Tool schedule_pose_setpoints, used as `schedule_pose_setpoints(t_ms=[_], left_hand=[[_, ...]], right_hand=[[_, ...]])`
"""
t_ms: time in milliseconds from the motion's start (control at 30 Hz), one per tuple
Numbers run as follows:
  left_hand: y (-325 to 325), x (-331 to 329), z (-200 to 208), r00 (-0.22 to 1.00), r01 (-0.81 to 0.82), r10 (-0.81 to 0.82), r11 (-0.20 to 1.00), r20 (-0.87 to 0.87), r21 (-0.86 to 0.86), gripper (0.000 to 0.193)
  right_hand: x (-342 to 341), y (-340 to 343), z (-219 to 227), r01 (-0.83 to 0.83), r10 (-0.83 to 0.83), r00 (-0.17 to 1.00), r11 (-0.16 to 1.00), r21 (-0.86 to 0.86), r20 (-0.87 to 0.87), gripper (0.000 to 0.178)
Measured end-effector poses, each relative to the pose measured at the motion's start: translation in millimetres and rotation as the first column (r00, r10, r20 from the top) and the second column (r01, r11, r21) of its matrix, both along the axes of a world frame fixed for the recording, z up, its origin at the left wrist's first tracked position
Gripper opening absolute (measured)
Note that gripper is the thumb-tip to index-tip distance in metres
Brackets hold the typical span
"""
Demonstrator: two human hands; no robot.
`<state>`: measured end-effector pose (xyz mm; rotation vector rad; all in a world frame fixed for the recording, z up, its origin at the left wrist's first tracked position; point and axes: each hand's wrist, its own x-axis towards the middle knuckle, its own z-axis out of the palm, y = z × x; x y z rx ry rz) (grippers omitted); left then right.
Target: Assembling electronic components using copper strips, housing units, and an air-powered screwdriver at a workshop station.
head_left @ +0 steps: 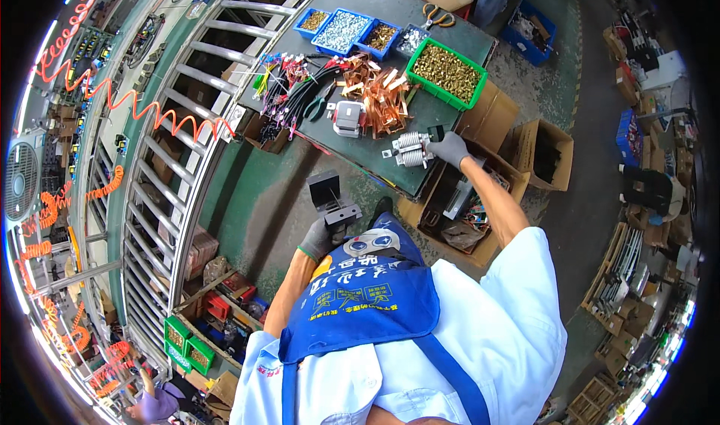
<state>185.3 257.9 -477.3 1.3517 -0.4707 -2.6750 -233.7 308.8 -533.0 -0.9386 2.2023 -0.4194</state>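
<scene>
My left hand [318,239], in a grey glove, is closed round the lower part of a dark grey metal bracket [334,200] with an upright plate, held off the table's near edge. At the table's right front corner my right hand [450,150], also gloved, has its fingers closed at the end of a silver ribbed coil-like part [410,150]. A small black block [436,133] sits by its fingertips; whether they touch it I cannot tell. Left of the ribbed part stands a silver-and-grey transformer-like block [347,118], beside a heap of bent copper strips [379,95].
The dark table [352,151] bears a green bin of brass fittings [448,74], blue bins of small hardware [343,32], scissors [438,16], pliers [315,108] and cable bundles [289,87]. Cardboard boxes [541,153] stand to the right. A roller conveyor [176,155] runs along the left.
</scene>
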Motion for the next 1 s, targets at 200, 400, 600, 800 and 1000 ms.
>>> schedule_pose_setpoints(t_ms=[200, 400, 600, 800, 1000], left_hand=[[-2, -16, 2, 0.996, 0.061, -0.061, 0.998, -0.062, 0.012, 0.014], [-4, -24, 11, 0.997, 0.07, -0.069, 0.997, -0.023, 0.028, 0.015], [-1, -17, 6, 0.994, 0.104, -0.104, 0.994, -0.015, -0.031, 0.02], [-1, -19, 24, 0.993, 0.064, -0.06, 0.997, 0.104, -0.035, 0.019], [-9, -7, 11, 0.999, 0.004, -0.002, 0.998, 0.039, -0.058, 0.016]], right_hand=[[48, 45, 23, 0.329, -0.325, 0.944, 0.916, -0.228, 0.057, 0.042], [59, 60, -27, 0.862, -0.801, 0.506, 0.475, -0.176, 0.32, 0.058], [76, -23, -22, 0.987, -0.673, -0.151, -0.144, 0.072, 0.724, 0.061], [90, -63, -12, 0.917, -0.752, -0.399, -0.318, 0.241, 0.525, 0.072], [84, -52, -25, 0.944, -0.747, -0.319, -0.194, 0.268, 0.584, 0.079]])
